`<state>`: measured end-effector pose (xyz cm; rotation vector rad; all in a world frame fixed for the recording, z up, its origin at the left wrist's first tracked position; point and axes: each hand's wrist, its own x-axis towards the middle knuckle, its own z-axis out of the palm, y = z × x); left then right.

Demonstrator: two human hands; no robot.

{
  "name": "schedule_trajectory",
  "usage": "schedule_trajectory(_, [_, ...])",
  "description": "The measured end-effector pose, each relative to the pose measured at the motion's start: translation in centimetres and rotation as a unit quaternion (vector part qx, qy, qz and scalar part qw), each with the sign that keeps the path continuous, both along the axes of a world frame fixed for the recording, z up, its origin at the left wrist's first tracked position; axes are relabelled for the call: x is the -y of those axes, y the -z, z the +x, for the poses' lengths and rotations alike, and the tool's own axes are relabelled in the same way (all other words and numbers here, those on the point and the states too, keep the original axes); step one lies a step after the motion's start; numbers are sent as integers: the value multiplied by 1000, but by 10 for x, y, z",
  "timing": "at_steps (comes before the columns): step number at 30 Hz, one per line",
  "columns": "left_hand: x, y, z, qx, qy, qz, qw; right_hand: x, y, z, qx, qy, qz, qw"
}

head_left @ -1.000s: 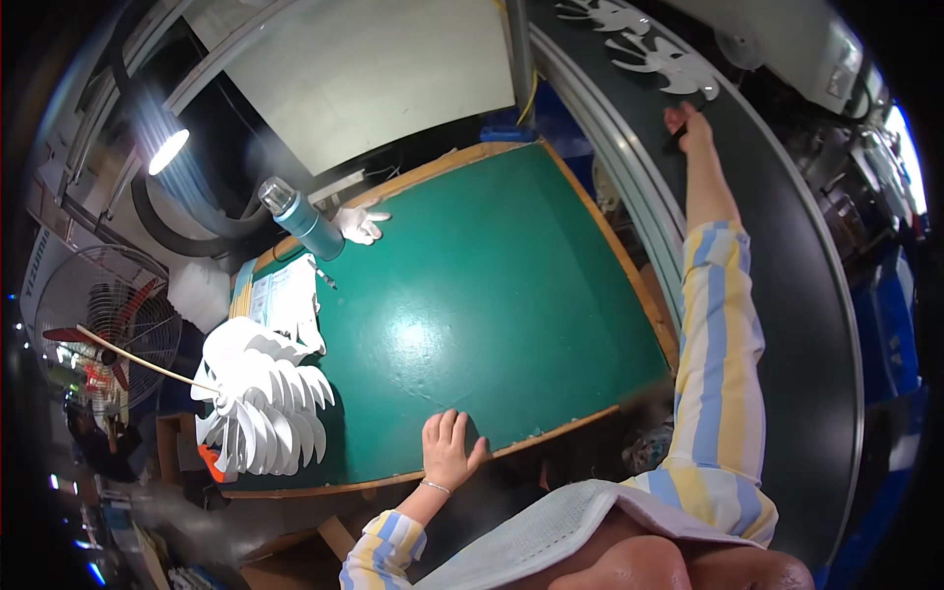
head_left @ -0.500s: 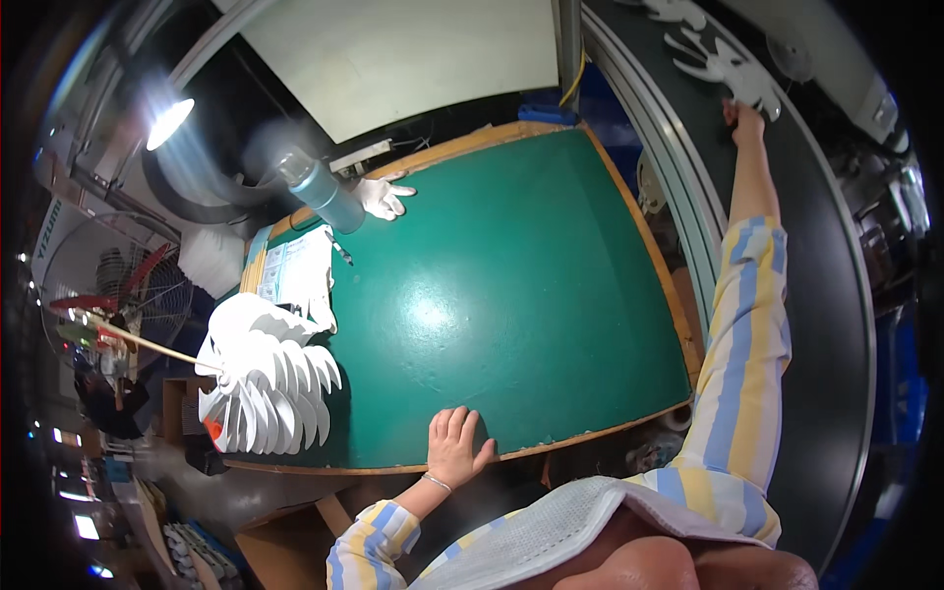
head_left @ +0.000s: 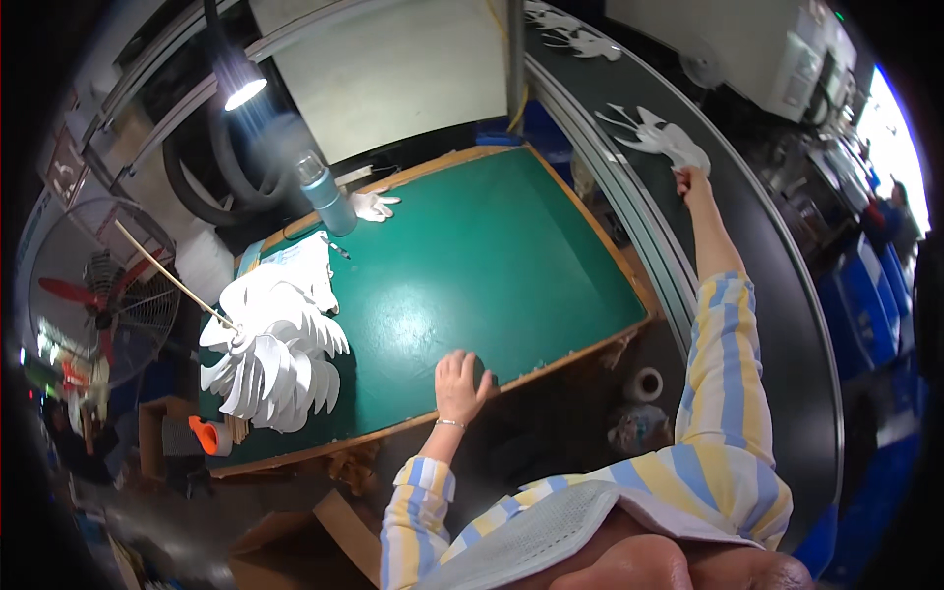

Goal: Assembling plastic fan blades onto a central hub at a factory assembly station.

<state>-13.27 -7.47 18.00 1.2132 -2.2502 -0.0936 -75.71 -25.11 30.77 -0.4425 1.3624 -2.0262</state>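
Observation:
My right arm reaches over the dark conveyor belt (head_left: 777, 324) on the right. The fingers of my right hand (head_left: 691, 183) are closed on the near end of a flat white piece with several thin curved blades (head_left: 661, 143). My left hand (head_left: 462, 388) lies with its fingers stretched out on the near edge of the green-topped table (head_left: 492, 256), holding nothing. At the table's left stands a stack of similar white bladed pieces (head_left: 280, 364), with a thin wooden stick (head_left: 172, 273) poking out of it.
More white bladed pieces (head_left: 580, 39) lie farther up the belt. A blue-grey bottle (head_left: 326, 197), a white glove (head_left: 374, 206) and a pen (head_left: 338, 251) are at the table's back left. An orange tape roll (head_left: 210, 436) sits by the stack; a cardboard box (head_left: 285, 551) stands below.
My view has turned toward the belt. My right hand and the white bladed piece have come nearer along the belt. My left hand stays on the table edge.

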Motion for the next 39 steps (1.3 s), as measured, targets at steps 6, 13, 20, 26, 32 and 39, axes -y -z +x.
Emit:
schedule_trajectory(6, [-30, -3, 52, -233, -111, -44, 965, -104, -32, 153, -38, -126, 37, 991])
schedule_trajectory(13, [-17, -100, 93, -274, -187, -175, 927, -192, 39, 347, 12, -256, 126, 958])
schedule_trajectory(20, [-15, -56, 59, -80, -269, 49, 958, -253, 82, 444, -41, -567, 283, 773])
schedule_trajectory(26, [-20, -26, 46, 77, -273, 138, 949, -258, 90, 369, -252, -496, 247, 793])
schedule_trajectory(32, [-41, -27, 85, 95, -9, 125, 988, -226, 78, 364, -527, -414, 82, 737])
schedule_trajectory(39, [-53, -21, 65, 0, -250, 120, 961, -201, 60, 443, -618, -458, 79, 634])
